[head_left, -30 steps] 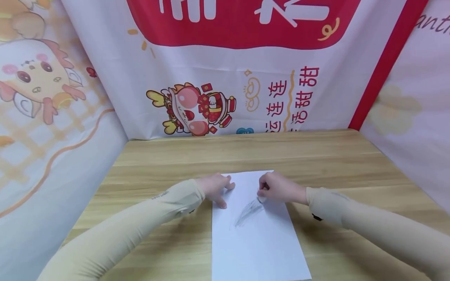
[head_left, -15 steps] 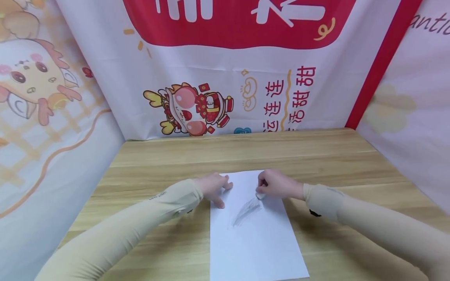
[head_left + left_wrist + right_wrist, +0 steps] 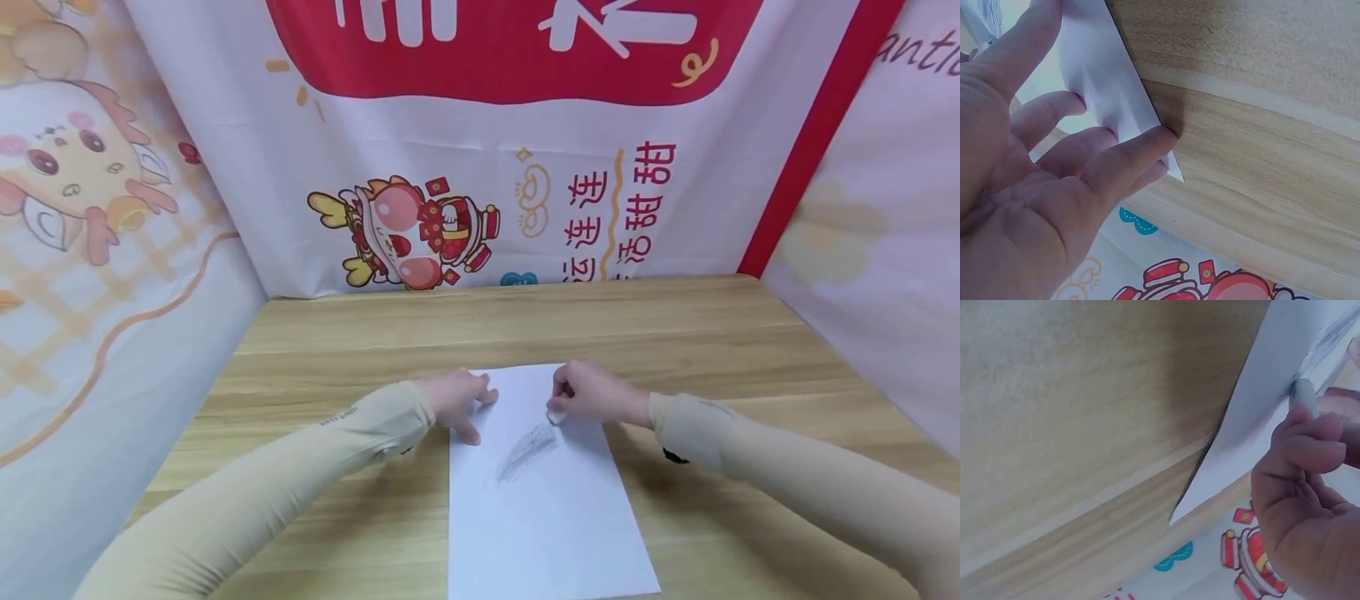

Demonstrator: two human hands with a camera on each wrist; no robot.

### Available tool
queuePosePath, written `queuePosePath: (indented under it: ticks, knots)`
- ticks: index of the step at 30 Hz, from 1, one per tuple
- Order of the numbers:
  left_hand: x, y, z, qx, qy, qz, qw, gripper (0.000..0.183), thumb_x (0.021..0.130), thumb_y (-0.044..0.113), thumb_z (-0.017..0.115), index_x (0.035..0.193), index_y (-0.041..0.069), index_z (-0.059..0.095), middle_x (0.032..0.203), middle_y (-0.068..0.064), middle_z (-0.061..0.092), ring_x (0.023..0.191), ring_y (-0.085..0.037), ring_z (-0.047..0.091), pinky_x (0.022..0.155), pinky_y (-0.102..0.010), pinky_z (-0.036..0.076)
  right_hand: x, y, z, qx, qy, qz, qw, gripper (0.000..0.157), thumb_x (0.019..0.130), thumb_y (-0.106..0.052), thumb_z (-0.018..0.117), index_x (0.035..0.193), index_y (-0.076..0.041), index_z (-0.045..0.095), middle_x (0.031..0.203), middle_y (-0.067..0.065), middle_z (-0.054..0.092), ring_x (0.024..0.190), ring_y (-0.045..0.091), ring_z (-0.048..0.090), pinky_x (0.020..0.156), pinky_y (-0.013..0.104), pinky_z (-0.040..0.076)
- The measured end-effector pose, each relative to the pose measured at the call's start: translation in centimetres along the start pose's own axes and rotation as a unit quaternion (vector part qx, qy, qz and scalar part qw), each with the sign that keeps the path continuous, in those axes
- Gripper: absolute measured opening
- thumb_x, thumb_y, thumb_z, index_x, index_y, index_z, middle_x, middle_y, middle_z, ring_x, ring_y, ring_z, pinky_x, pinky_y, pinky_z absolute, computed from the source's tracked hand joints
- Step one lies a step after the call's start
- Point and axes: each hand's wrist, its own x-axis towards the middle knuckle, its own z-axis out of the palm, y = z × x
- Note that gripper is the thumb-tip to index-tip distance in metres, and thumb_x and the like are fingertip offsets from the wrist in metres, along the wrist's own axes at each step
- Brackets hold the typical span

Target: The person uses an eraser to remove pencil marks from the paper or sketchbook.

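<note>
A white sheet of paper (image 3: 555, 533) lies on the wooden table, with a slanted patch of grey pencil shading (image 3: 527, 452) in its upper half. My left hand (image 3: 457, 400) rests on the upper left of the sheet, fingers and thumb spread; in the left wrist view the fingertips (image 3: 1163, 136) press near the paper's edge. With thumb and curled fingers, my right hand (image 3: 597, 395) pinches a small whitish eraser (image 3: 1304, 397). Its greyed end meets the paper at the upper end of the shading. The curled fingers hide most of the eraser.
The wood-grain table (image 3: 360, 333) extends around the sheet on both sides. A printed white cloth (image 3: 465, 133) hangs behind its far edge, and further printed cloths stand at the left (image 3: 127, 333) and right (image 3: 885, 250).
The right hand stays at the top of the shading with only tiny shifts. Shading by the eraser looks a little paler. The left hand has stayed on the sheet; the head view has shifted slightly.
</note>
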Motion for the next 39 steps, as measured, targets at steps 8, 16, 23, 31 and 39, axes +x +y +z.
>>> queuePosePath:
  ticks: [8,16,23,31,39]
  knots:
    - [0.0,0.2,0.0,0.002,-0.002,-0.005,1.0,0.073,0.082,0.024,0.082,0.145,0.009,0.05,0.153,-0.018,0.035,0.141,-0.035,0.029,0.115,-0.042,0.022,-1.2,-0.3,-0.4,0.012,-0.064,-0.027,0.997,0.02,0.086,-0.006,0.075,0.073,-0.009,0.06,0.058,-0.004,0.057,0.05,0.008,0.054,0.047,0.024,0.045]
    - [0.0,0.1,0.1,-0.002,-0.004,-0.007,1.0,0.072,0.082,0.023,0.082,0.145,0.01,0.051,0.153,-0.018,0.036,0.141,-0.035,0.029,0.115,-0.042,0.022,-0.9,-0.3,-0.2,0.018,-0.085,-0.03,0.996,0.022,0.085,-0.007,0.077,0.071,-0.011,0.06,0.06,-0.003,0.058,0.051,0.011,0.057,0.048,0.027,0.048]
    - [0.1,-0.1,0.1,0.002,-0.005,-0.006,1.0,0.073,0.081,0.024,0.083,0.145,0.009,0.05,0.153,-0.019,0.035,0.141,-0.035,0.03,0.115,-0.041,0.023,0.3,-0.1,-0.2,0.006,-0.06,-0.037,0.998,0.018,0.086,-0.004,0.075,0.073,-0.01,0.063,0.064,-0.004,0.057,0.056,0.009,0.052,0.051,0.025,0.046]
    - [0.4,0.1,0.3,0.001,-0.006,-0.002,1.0,0.074,0.082,0.025,0.082,0.146,0.01,0.049,0.153,-0.017,0.036,0.141,-0.033,0.03,0.114,-0.041,0.023,-0.3,-0.1,-0.5,-0.005,-0.089,-0.043,0.995,0.023,0.086,-0.006,0.075,0.069,-0.013,0.061,0.061,-0.006,0.056,0.053,0.008,0.054,0.049,0.025,0.047]
    - [0.4,0.0,0.2,0.004,-0.002,-0.004,1.0,0.073,0.081,0.024,0.083,0.144,0.009,0.051,0.152,-0.018,0.038,0.14,-0.033,0.033,0.114,-0.04,0.025,0.4,0.2,-0.2,-0.007,-0.036,-0.044,0.998,0.02,0.087,-0.006,0.075,0.072,-0.01,0.062,0.064,-0.005,0.055,0.056,0.008,0.049,0.051,0.024,0.043]
